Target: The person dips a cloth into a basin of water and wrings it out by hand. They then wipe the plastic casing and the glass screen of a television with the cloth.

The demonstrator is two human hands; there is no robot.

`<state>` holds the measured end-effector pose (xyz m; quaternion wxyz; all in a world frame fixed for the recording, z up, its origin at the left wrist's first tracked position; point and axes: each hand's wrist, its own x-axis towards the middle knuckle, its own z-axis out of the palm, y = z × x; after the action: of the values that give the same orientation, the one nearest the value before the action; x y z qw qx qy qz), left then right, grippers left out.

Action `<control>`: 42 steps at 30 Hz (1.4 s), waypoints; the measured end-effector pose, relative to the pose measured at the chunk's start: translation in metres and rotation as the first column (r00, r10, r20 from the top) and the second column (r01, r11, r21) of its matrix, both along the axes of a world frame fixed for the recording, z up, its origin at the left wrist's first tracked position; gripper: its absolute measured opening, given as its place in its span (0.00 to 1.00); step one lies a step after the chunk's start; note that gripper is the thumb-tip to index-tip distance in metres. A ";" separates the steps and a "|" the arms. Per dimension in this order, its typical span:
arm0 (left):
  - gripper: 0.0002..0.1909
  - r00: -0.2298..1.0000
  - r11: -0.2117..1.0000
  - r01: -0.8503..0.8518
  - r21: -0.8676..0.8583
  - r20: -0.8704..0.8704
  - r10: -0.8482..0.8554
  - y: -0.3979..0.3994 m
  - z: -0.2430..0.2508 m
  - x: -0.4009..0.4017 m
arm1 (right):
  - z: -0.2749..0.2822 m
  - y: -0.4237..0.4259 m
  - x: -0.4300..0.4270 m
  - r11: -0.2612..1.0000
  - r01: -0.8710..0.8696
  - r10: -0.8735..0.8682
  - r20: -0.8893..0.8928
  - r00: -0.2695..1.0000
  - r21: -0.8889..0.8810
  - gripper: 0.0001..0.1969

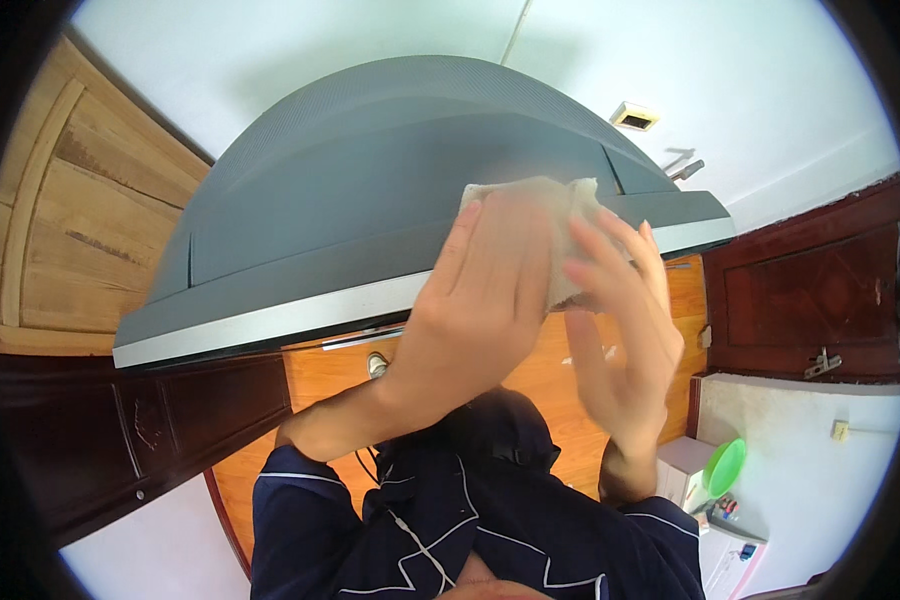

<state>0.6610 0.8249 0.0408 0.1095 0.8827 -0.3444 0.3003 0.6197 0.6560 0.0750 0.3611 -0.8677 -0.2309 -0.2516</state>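
Note:
Before me stands a large grey plastic housing, seemingly a CRT television (390,180), with a silver strip along its front edge. My left hand (487,277) lies over a pale cloth (562,247) near the top front edge of the housing, fingers extended and close together. My right hand (630,322), blurred, is at the cloth's right side, with its fingers spread and the fingertips at the cloth. Whether the right fingers pinch the cloth I cannot tell. The cloth's near end hangs past the silver strip.
A wooden panelled piece (112,217) stands at left, above dark red furniture (195,405). A dark red door (817,300) is at right. Low at right, a green basin (724,468) leans by a white box (679,465). A white cable hangs over my dark shirt.

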 end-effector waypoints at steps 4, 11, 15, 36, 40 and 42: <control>0.23 0.999 0.998 0.037 -0.044 0.016 -0.036 0.000 -0.001 0.003 | 0.049 0.016 -0.017 0.789 -0.512 0.524 0.063 0.849 0.341 0.09; 0.22 0.998 0.992 0.048 -0.117 -0.032 -0.052 0.006 -0.005 0.002 | 0.061 0.062 -0.017 0.477 -0.829 0.812 0.212 0.543 0.293 0.09; 0.21 0.998 0.989 0.061 -0.137 -0.006 -0.062 0.006 -0.009 0.003 | 0.061 0.075 -0.013 0.515 -0.811 0.789 0.215 0.575 0.278 0.10; 0.18 0.993 0.993 -0.061 0.097 -0.096 0.071 -0.076 0.018 0.005 | -0.020 -0.065 0.026 0.996 0.048 -0.047 0.007 0.999 -0.079 0.14; 0.21 0.991 0.995 -0.064 0.078 -0.116 0.072 -0.152 0.022 0.015 | -0.022 -0.132 0.034 0.987 0.122 -0.120 0.016 0.993 -0.107 0.15; 0.23 0.988 0.988 -0.105 0.112 -0.100 0.116 -0.180 0.019 0.018 | -0.023 -0.156 0.040 0.973 0.194 -0.191 0.031 0.981 -0.123 0.16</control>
<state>0.6788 0.6447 0.0600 0.0635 0.9198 -0.3041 0.2396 0.6593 0.4997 0.0525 0.2776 -0.9046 -0.1644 -0.2785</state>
